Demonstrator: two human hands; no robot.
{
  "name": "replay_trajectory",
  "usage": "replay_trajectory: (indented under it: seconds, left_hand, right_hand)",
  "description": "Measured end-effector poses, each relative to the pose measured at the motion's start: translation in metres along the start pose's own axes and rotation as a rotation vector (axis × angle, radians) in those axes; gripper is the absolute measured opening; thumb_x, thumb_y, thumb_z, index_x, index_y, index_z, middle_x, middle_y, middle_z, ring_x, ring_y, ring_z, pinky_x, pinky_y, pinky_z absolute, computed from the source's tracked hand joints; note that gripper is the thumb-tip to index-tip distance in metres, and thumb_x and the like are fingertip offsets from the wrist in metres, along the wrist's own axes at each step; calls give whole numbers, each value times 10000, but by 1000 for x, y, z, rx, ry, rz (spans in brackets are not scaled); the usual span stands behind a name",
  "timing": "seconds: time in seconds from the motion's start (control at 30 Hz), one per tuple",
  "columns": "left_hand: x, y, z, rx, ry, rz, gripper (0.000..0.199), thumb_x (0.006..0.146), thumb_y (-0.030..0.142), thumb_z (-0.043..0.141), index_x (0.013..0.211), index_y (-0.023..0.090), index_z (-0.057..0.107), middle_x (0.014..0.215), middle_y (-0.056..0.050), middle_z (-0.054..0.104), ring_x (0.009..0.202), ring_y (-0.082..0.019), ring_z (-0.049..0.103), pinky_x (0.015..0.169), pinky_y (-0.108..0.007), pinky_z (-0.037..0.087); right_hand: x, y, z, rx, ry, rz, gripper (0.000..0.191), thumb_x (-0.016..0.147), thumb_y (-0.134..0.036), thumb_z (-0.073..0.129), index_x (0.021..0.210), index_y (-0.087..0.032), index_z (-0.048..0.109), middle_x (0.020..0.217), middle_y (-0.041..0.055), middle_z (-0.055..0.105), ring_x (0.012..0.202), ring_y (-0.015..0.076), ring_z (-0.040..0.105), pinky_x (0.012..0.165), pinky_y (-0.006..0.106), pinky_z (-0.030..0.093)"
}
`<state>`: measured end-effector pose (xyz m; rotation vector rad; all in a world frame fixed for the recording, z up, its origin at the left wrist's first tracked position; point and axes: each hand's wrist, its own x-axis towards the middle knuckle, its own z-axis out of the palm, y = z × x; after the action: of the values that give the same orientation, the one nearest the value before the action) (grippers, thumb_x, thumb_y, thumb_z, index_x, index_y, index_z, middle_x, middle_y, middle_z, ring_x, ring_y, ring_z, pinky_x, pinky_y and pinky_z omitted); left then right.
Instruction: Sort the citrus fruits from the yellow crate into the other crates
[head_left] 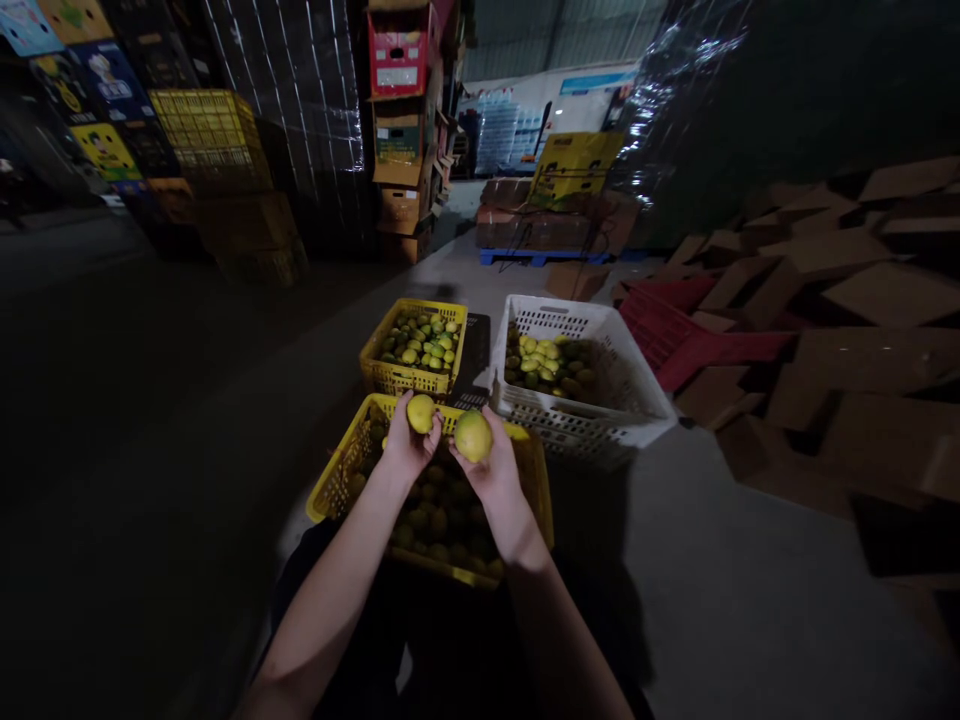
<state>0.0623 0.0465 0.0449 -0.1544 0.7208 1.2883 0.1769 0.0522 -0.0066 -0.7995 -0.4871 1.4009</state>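
My left hand (403, 450) is closed around a yellow lemon (421, 413). In my right hand (496, 478) is a larger-looking lemon (473, 436), yellow with a greenish top. Both hands are held close together over the near yellow crate (335, 472), where many darker, greenish lemons (439, 520) lie in shadow. Just beyond stands a smaller-looking yellow crate (412, 378) filled with yellow and green lemons (424, 340). To the right, a white crate (622, 375) holds yellow and dark green lemons (541, 360). My forearms hide part of the near crate.
Flattened cardboard boxes (870, 400) are heaped on the right beside a red crate (667, 330). Behind, a yellow box (574, 165) sits on a load over a blue pallet (536, 257). Stacked cartons (401, 145) and yellow crates (210, 130) rise at the back left.
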Motion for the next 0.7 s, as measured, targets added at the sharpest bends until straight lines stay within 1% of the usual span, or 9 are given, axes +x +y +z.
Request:
replay_trajectory:
  seconds: [0.03,0.1,0.17,0.23,0.33,0.4,0.47,0.57,0.7]
  left_hand:
    - [-1,1,0,21,-25,-26,261,890,352,509,834,112,595,628,-46,591,495,-91,568,436,-140,494]
    - [-2,1,-2,78,-60,-53,331,925,321,393,899,81,620,642,-76,619,458,-100,558,394,-158,479]
    - [-2,0,-3,127,-82,-15,356,932,262,334,972,73,633,657,-84,644,438,-109,564,367,-172,471]
    - [-1,-1,-3,148,-62,53,336,924,222,344,1020,89,637,643,-68,649,440,-117,585,368,-176,479]
    - [1,-1,-3,114,23,106,309,924,205,367,1040,104,635,608,-48,632,465,-123,612,402,-173,508]
    - [2,1,-3,71,56,92,302,931,251,390,1025,93,628,622,-60,634,478,-121,616,410,-160,510]
    - [3,2,-3,41,53,64,310,922,312,435,1010,80,620,664,-82,648,495,-124,620,408,-157,509]
    - [4,1,-5,37,50,25,329,907,348,473,1008,67,610,720,-108,659,524,-138,632,407,-174,515]
    - [3,-3,-5,85,57,-12,392,917,396,444,980,46,609,677,-109,644,479,-129,599,388,-173,489]
  right_hand:
    - [0,-1,0,-8,-16,53,227,673,-449,680,701,-229,630,600,21,658,515,189,589,444,330,512]
    - [0,-2,0,-1,-30,240,241,673,-467,663,699,-230,632,632,40,672,550,206,606,489,365,534]
    - [0,-4,0,12,-51,309,241,683,-465,636,698,-225,624,658,60,682,578,229,622,540,419,551]
    - [0,-5,0,33,-70,318,210,675,-433,636,688,-226,607,671,65,688,600,243,634,588,458,559]
    - [-2,-7,0,68,-59,303,165,649,-374,662,665,-234,576,653,46,682,633,238,642,617,448,572]
    - [-5,-9,0,111,-40,271,155,638,-338,682,679,-241,568,659,21,678,676,229,651,636,429,584]
    - [-8,-11,0,152,-41,231,162,640,-318,693,717,-243,572,693,2,683,735,221,663,671,420,595]
    - [-9,-14,0,136,-47,217,183,660,-348,687,745,-236,570,728,0,689,788,217,676,720,423,601]
    - [-6,-14,0,119,5,194,208,671,-390,683,771,-238,580,746,9,703,790,218,686,726,417,606]
